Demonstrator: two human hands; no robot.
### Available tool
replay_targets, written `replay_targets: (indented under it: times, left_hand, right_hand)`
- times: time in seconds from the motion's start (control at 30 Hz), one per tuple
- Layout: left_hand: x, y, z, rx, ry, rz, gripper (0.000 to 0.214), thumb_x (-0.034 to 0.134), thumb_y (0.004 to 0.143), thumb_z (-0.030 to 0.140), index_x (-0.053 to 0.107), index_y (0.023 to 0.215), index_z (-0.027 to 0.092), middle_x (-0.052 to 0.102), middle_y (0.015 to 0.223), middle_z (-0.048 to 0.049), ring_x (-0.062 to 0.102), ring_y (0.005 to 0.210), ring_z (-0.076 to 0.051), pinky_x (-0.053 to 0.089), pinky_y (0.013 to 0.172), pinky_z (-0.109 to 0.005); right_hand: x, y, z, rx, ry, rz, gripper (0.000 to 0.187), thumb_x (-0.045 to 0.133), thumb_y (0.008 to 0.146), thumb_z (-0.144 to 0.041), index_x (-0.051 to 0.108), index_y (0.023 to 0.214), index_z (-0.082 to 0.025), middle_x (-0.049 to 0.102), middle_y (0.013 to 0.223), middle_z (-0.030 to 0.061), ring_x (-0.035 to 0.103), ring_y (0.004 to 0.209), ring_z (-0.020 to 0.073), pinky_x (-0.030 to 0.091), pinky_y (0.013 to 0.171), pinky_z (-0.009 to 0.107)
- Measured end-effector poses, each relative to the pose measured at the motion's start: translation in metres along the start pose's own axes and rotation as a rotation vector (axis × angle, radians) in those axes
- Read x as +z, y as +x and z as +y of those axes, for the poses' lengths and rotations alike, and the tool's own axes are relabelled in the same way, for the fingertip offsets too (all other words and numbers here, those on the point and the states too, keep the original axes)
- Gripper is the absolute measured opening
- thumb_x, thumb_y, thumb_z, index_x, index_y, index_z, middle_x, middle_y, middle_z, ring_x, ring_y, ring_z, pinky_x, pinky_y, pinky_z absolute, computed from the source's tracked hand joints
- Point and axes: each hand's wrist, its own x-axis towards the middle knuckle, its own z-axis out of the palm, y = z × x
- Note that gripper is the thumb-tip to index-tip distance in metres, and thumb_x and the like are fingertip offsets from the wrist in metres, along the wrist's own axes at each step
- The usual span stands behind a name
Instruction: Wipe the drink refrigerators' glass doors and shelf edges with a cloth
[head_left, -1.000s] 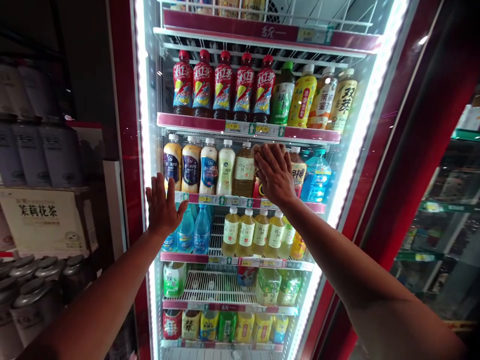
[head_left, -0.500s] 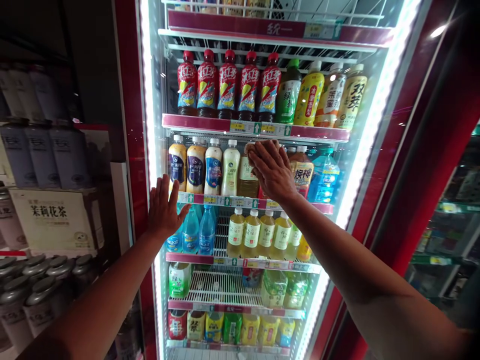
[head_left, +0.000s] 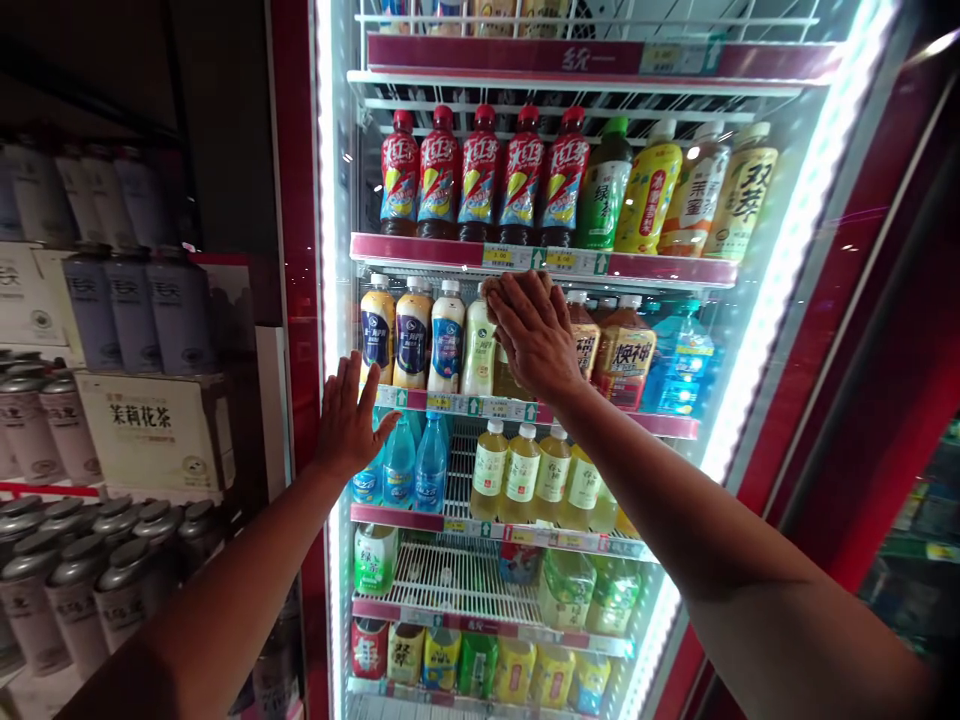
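Note:
My right hand (head_left: 538, 340) presses a brownish cloth (head_left: 492, 288) flat against the glass door of a lit drinks fridge. Only the cloth's edges show past my fingers. Behind that hand, on the second full shelf, a pale green bottle (head_left: 478, 350) is partly covered, and the bottle beside it is mostly hidden. My left hand (head_left: 351, 420) rests with fingers spread near the door's left edge, holding nothing. Blue bottles (head_left: 399, 470) stand behind the glass just right of it.
A red frame (head_left: 300, 300) borders the fridge's left side. Further left stand stacked canisters (head_left: 120, 590) and a carton (head_left: 154, 425) with bottles on it. Red-labelled bottles (head_left: 480, 180) line the upper shelf. Another dim glass-fronted shelf unit is at the far right.
The right hand and cloth have slid left across the glass, uncovering a bottle on the right. My left hand stays put on the door. The whole view has shifted slightly left.

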Motion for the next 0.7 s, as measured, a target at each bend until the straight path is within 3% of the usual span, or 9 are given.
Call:
replay_targets:
  times: [0.23,0.43,0.7]
  left_hand:
    - [-0.002,0.001,-0.003,0.028,0.020,0.039,0.087,0.055,0.096,0.060,0.019,0.167,0.024,0.016,0.173,-0.0164,0.013,0.162,-0.034,0.019,0.130,-0.057]
    - [-0.005,0.002,-0.003,0.027,0.025,0.056,0.086,0.057,0.095,0.060,0.022,0.166,0.025,0.021,0.172,-0.0163,0.017,0.161,-0.033,0.024,0.129,-0.056]
    - [-0.009,0.003,-0.005,0.046,-0.015,0.052,0.086,0.062,0.093,0.058,0.026,0.165,0.026,0.023,0.172,-0.0160,0.020,0.160,-0.034,0.027,0.129,-0.055]
  right_hand:
    - [0.006,0.007,-0.016,-0.118,0.036,-0.058,0.053,0.040,0.107,-0.035,0.038,0.160,-0.036,0.038,0.169,-0.0047,0.023,0.161,0.0227,0.017,0.135,0.055]
    - [0.017,0.030,-0.032,-0.034,0.062,0.026,0.053,0.037,0.107,-0.033,0.039,0.160,-0.034,0.036,0.170,-0.0029,0.020,0.162,0.0251,0.013,0.135,0.059]
    - [0.027,0.041,-0.055,-0.100,0.068,-0.041,0.052,0.036,0.108,-0.035,0.040,0.160,-0.035,0.038,0.169,-0.0044,0.023,0.162,0.0230,0.015,0.136,0.054]
